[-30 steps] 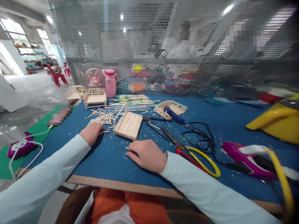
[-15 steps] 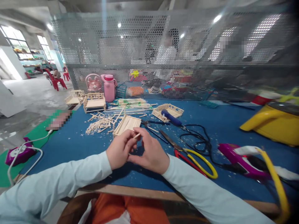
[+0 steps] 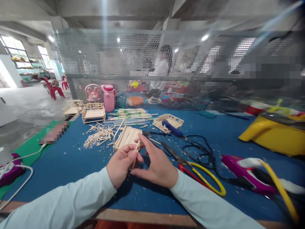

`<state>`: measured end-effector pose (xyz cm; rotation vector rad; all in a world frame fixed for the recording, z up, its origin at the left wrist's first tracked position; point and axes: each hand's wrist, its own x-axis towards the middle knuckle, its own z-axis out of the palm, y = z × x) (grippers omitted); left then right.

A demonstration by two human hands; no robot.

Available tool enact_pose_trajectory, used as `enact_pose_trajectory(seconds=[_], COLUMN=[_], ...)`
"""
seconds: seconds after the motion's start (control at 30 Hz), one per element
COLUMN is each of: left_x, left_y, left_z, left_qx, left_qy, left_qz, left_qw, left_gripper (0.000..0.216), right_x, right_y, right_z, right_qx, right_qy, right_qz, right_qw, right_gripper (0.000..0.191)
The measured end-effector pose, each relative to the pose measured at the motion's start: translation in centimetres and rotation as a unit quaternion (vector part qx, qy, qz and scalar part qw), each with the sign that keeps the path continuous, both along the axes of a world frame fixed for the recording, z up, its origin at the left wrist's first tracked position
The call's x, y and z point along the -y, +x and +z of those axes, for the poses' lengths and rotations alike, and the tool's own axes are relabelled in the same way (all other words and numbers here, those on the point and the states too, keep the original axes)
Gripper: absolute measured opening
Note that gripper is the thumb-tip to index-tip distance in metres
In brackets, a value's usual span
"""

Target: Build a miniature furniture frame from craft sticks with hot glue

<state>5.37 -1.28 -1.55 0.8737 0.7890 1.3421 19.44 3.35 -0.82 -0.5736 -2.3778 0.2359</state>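
Observation:
My left hand [image 3: 121,163] pinches a short wooden stick [image 3: 137,147] between thumb and fingers, the stick tilted upward. My right hand [image 3: 158,165] is close beside it, thumb spread away and fingertips near or against the stick's upper end; contact is hard to make out. Just behind my hands lies a small wooden stick frame [image 3: 127,137] with a slatted bed, its near part hidden by my fingers. Left of that, loose stick pieces and shavings [image 3: 98,136] are heaped on the blue table [image 3: 71,165].
To my right lie scissors [image 3: 202,173] with red and yellow handles, a blue glue gun [image 3: 172,128] on a hexagonal wooden tray [image 3: 157,123], its black cable [image 3: 202,148], and a purple power strip [image 3: 243,171]. Finished-looking stick furniture [image 3: 94,113] and a pink flask [image 3: 109,100] stand behind.
The stick has turned from nearly level to steeper in my left hand. My right hand's fingers have opened from around it. The camera view has tilted up slightly.

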Motion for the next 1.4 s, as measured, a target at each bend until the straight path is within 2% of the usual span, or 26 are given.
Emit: enact_pose_trajectory(seconds=[0.07, 0.1, 0.27, 0.37, 0.5, 0.6, 0.67, 0.73, 0.83, 0.93, 1.0, 1.07, 1.23, 1.4], left_x=[0.0, 0.0, 0.2, 0.2, 0.3, 0.5, 0.6, 0.7, 0.9, 1.0, 1.0, 1.0, 0.7, 0.6], left_y=[0.0, 0.0, 0.0, 0.0, 0.0, 0.0, 0.0, 0.1, 0.2, 0.3, 0.3, 0.3, 0.4, 0.5], left_z=[0.1, 0.1, 0.3, 0.2, -0.1, -0.3, -0.3, -0.2, 0.3, 0.7, 0.7, 0.5, -0.1, -0.1], left_qx=[0.007, 0.01, 0.016, -0.001, -0.065, -0.135, -0.168, -0.172, -0.137, -0.115, -0.121, -0.134, -0.141, -0.139], left_qy=[-0.001, -0.002, -0.007, 0.001, 0.02, 0.035, 0.038, 0.036, -0.011, -0.084, -0.095, -0.078, -0.043, -0.04], left_qz=[0.009, 0.01, -0.01, -0.04, -0.039, -0.003, 0.017, 0.028, 0.014, -0.016, -0.027, -0.039, -0.059, -0.024], left_qw=[1.0, 1.0, 1.0, 0.999, 0.997, 0.99, 0.985, 0.984, 0.99, 0.99, 0.988, 0.987, 0.987, 0.989], left_gripper=[0.042, 0.042, 0.042, 0.043, 0.044, 0.041, 0.04, 0.04, 0.047, 0.055, 0.057, 0.056, 0.056, 0.056], right_x=[0.2, 0.3, 0.5, 0.3, 0.2, 0.3, 0.4, 0.4, 0.4, 0.4, 0.4, 0.5, 0.5, 0.6], right_y=[-0.3, -0.4, -0.7, -0.5, -0.3, -0.3, -0.4, -0.3, 0.1, 0.6, 0.7, 0.5, -0.2, -0.5], right_z=[-0.2, -0.3, 0.0, 0.3, 0.4, 0.2, 0.1, 0.1, 0.5, 1.1, 1.5, 1.7, 1.4, 1.2], right_qx=[-0.007, -0.01, -0.045, -0.025, 0.031, 0.004, -0.026, -0.036, -0.014, 0.01, 0.001, -0.027, -0.085, -0.129], right_qy=[0.003, 0.01, 0.058, 0.067, 0.008, -0.058, -0.063, -0.046, -0.053, -0.104, -0.151, -0.19, -0.293, -0.428], right_qz=[-0.024, -0.035, -0.034, -0.015, -0.021, -0.032, -0.044, -0.039, 0.023, 0.106, 0.143, 0.145, 0.075, 0.113], right_qw=[1.0, 0.999, 0.997, 0.997, 0.999, 0.998, 0.997, 0.998, 0.998, 0.989, 0.978, 0.971, 0.949, 0.887], right_gripper=[0.097, 0.092, 0.037, 0.022, 0.028, 0.059, 0.069, 0.064, 0.051, 0.037, 0.026, 0.026, 0.032, 0.034])
